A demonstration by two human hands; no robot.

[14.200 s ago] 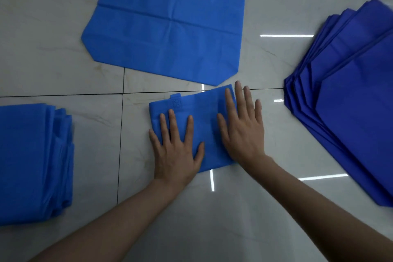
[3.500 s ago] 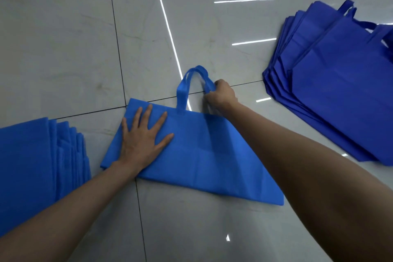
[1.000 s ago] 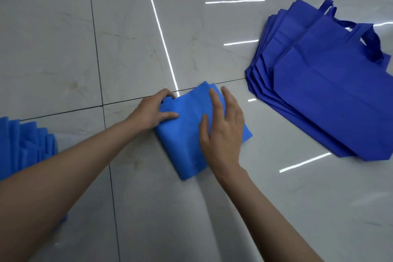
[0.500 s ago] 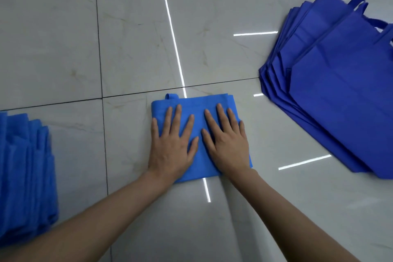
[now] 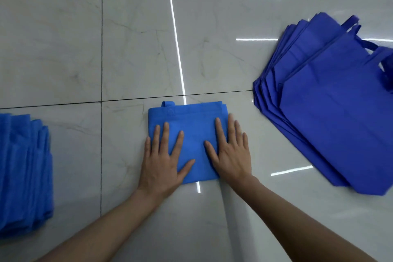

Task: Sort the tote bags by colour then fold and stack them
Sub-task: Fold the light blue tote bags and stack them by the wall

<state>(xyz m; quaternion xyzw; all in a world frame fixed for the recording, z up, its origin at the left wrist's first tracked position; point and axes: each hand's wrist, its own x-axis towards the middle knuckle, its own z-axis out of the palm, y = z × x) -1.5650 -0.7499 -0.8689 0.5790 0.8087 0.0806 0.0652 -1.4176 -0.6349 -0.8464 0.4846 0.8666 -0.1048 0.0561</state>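
Folded tote bag point(image 5: 188, 132) is being pressed flat on floor point(image 5: 63, 38) | left hand point(image 5: 162, 159), right hand point(image 5: 230, 151): fingers spread straight, nothing gripped | creases being set for stacking.

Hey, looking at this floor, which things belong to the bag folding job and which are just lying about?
In the job: folded light-blue fabric tote bag, pressed flat by the left hand and right hand; stack of folded light-blue bags, left; pile of unfolded darker-blue fabric tote bags with handles, right.
Just lying about: only the glossy pale tiled floor beneath them.
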